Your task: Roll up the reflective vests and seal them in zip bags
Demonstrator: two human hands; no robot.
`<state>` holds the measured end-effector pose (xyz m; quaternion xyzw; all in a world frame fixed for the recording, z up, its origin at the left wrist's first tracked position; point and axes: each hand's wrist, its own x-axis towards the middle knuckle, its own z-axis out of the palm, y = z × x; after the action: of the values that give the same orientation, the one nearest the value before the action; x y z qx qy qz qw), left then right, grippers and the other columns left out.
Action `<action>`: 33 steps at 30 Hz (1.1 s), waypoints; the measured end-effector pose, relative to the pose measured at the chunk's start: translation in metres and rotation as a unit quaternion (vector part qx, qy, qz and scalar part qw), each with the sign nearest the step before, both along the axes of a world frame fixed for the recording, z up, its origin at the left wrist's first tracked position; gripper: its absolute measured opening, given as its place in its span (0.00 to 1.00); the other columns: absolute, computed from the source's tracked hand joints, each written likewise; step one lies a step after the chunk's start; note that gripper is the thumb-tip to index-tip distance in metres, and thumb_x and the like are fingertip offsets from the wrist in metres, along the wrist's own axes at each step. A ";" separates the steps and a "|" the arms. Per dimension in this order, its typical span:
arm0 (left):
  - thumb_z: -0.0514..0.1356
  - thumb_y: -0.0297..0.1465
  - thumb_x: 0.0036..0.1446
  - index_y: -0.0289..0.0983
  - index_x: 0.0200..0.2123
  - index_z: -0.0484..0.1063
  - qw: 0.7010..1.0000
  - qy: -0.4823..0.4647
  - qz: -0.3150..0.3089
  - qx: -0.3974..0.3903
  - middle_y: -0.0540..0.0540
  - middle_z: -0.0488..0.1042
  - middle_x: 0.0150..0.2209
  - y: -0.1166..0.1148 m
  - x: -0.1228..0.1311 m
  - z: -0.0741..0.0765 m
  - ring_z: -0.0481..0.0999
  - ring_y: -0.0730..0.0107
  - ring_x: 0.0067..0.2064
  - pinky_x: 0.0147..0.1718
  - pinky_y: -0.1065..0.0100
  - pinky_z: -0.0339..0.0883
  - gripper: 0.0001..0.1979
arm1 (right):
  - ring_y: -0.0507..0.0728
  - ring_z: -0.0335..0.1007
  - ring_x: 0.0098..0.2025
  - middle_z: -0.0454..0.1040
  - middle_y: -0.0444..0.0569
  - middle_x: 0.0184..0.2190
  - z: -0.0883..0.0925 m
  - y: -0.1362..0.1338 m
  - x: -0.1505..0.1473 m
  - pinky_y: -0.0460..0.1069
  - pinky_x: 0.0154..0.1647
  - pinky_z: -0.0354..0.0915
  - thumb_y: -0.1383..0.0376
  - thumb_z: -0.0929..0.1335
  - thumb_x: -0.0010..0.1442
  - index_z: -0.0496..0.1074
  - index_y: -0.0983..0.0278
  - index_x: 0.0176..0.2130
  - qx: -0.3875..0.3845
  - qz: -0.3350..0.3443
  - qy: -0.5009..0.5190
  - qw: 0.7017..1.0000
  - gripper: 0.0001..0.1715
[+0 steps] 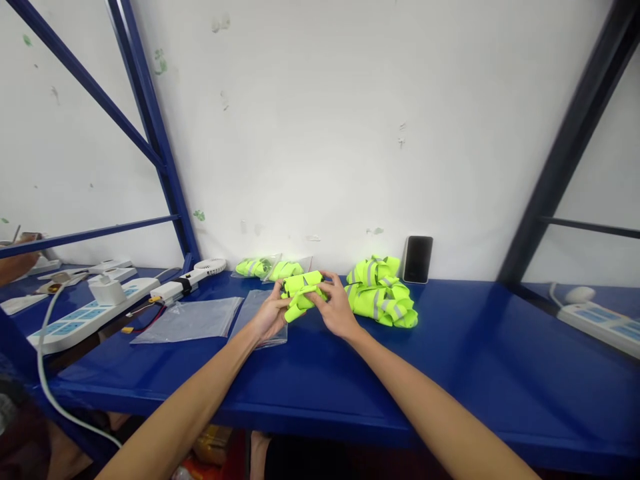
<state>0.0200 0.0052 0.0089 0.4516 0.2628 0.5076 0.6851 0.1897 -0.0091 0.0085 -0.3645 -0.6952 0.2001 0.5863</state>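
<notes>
Head view: the fingers of the left hand (270, 315) and the right hand (336, 308) curl closed around a rolled neon-yellow vest (301, 293), gripping it from either end just above the blue shelf (450, 373). The left hand's thumb presses on the near side of the roll; the right hand's fingertips wrap over its top. The roll is held between both palms, over a clear plastic bag (260, 317) that lies flat on the shelf beneath the left hand.

Just to the right of the right hand sits a loose pile of vests (383, 293) with grey reflective strips. Behind the hands, against the white wall, lie two bagged vests (267, 268). A dark phone (417, 259) leans upright on the wall beside the pile. A second flat plastic bag (190, 320) lies to the left, near a white power strip (85, 317) and a small white fan (210, 265). Another power strip (600, 323) rests at the far right.
</notes>
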 end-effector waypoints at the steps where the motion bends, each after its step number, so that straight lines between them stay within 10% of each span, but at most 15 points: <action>1: 0.63 0.19 0.44 0.47 0.57 0.55 1.000 0.007 -0.009 0.003 0.48 0.72 0.48 -0.001 0.000 0.000 0.77 0.68 0.41 0.41 0.65 0.73 0.38 | 0.60 0.67 0.50 0.63 0.53 0.52 0.001 -0.001 0.001 0.55 0.53 0.63 0.58 0.70 0.55 0.75 0.59 0.46 -0.011 -0.006 0.022 1.000 0.18; 5: 0.63 0.18 0.42 0.46 0.55 0.56 0.999 0.022 -0.043 0.010 0.48 0.71 0.50 -0.005 -0.001 0.003 0.77 0.67 0.42 0.43 0.63 0.73 0.37 | 0.57 0.66 0.44 0.67 0.50 0.50 0.004 -0.004 0.007 0.52 0.45 0.65 0.61 0.72 0.48 0.58 0.56 0.61 -0.073 0.051 0.076 0.993 0.43; 14: 0.67 0.25 0.44 0.49 0.59 0.56 0.987 0.022 -0.143 0.063 0.45 0.62 0.60 -0.012 -0.008 0.004 0.69 0.54 0.55 0.49 0.53 0.69 0.40 | 0.56 0.65 0.35 0.72 0.45 0.33 -0.003 0.013 0.009 0.48 0.33 0.61 0.61 0.67 0.48 0.72 0.62 0.41 -0.149 0.082 0.213 0.962 0.19; 24: 0.60 0.46 0.55 0.39 0.45 0.62 0.971 0.153 0.097 0.154 0.52 0.70 0.31 0.014 0.013 -0.023 0.70 0.73 0.28 0.26 0.73 0.65 0.21 | 0.54 0.63 0.32 0.68 0.42 0.31 -0.014 -0.001 -0.008 0.47 0.32 0.62 0.64 0.67 0.47 0.67 0.60 0.40 -0.139 0.026 0.141 0.980 0.17; 33: 0.47 0.43 0.63 0.36 0.31 0.69 0.856 0.327 0.304 0.260 0.48 0.70 0.28 0.011 0.001 -0.013 0.68 0.67 0.32 0.33 0.68 0.61 0.19 | 0.56 0.68 0.34 0.71 0.46 0.35 -0.020 -0.016 -0.034 0.50 0.37 0.65 0.57 0.70 0.52 0.62 0.62 0.46 -0.065 -0.010 0.036 0.997 0.25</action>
<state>0.0210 0.0166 -0.0042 0.6509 0.4542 0.5635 0.2290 0.1558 -0.0255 -0.0114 -0.4015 -0.6555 0.2517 0.5880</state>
